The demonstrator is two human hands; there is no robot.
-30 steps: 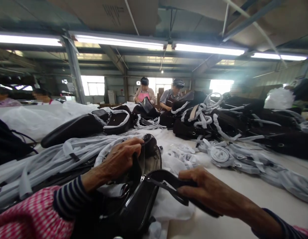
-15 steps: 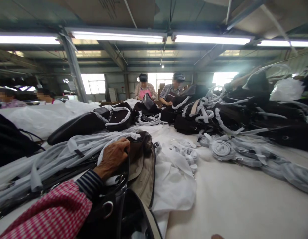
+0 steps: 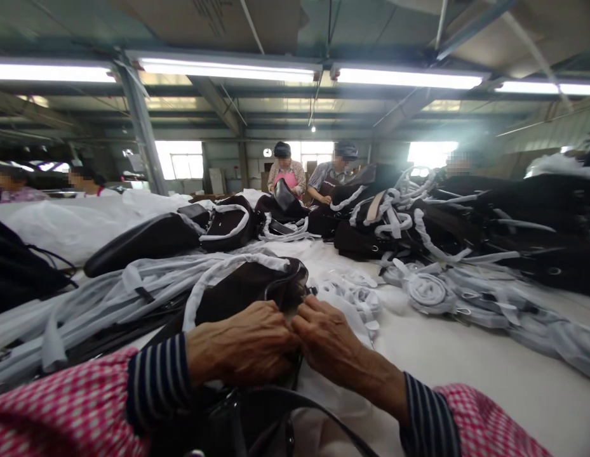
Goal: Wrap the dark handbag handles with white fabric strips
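A black handbag [image 3: 237,285] lies in front of me, its handle [image 3: 194,308] wrapped in pale padding. My left hand [image 3: 249,343] is closed on the bag's zipped edge, with the fingers curled under. Close against it, my right hand [image 3: 323,333] pinches the same edge near the bag's far right corner. A line of zipper teeth shows just above the left fingers. What lies between the fingertips is hidden. A dark strap [image 3: 318,406] arches across the nearer part of the bag, below both hands.
Long wrapped straps [image 3: 104,304] lie to the left. Rolled wrapped straps [image 3: 430,292] and more bundles run along the right of the pale table [image 3: 456,355]. Black bags [image 3: 356,235] are piled across the back. Co-workers [image 3: 286,171] are beyond the pile.
My right hand has come up from the bottom edge to the bag beside my left. The left has shifted right and nearer; the bag's tan lining is now mostly covered.
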